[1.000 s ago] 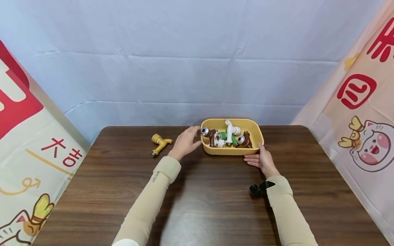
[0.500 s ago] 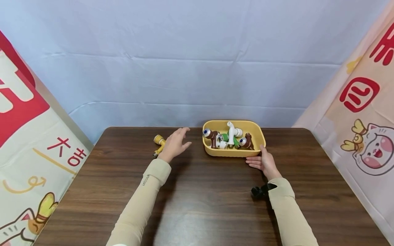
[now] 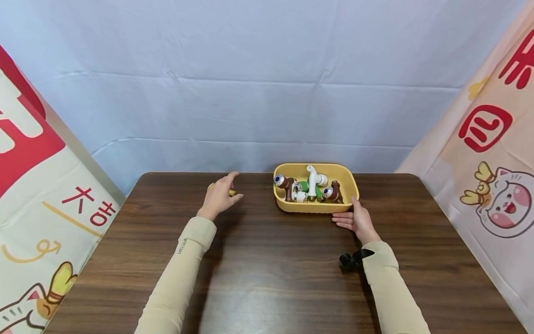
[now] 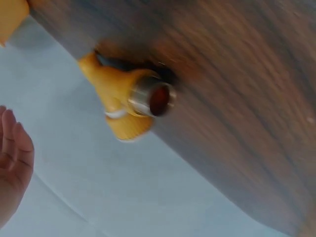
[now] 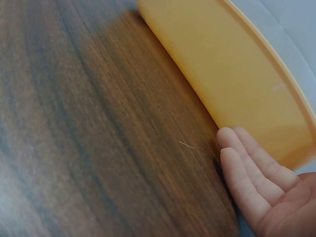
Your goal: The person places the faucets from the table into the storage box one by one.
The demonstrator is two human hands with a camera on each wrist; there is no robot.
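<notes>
My left hand [image 3: 218, 197] hovers over a yellow tap [image 3: 232, 192], hiding most of it in the head view. In the left wrist view the fingers [image 4: 23, 140] are spread and apart from the tap [image 4: 111, 89], whose threaded metal end faces the camera. At the right front corner of a yellow plastic tub [image 3: 317, 208], my right hand [image 3: 356, 223] rests with straight fingers against the outer wall, its thumb by the rim. Inside lie a white tap [image 3: 312, 182], a green tap [image 3: 319, 193] and brown taps [image 3: 285, 185] with chrome-ringed knobs.
The dark wood table [image 3: 267, 260] runs back to a pale cloth backdrop [image 3: 250, 93]. Printed cloths hang at the left [image 3: 25, 195] and right [image 3: 492, 185]. A black device [image 3: 351, 260] is strapped at the right wrist. The tub stands near the table's back edge.
My left hand has moved left from the tub's left end to over the yellow tap. The right hand has stayed at the tub's corner.
</notes>
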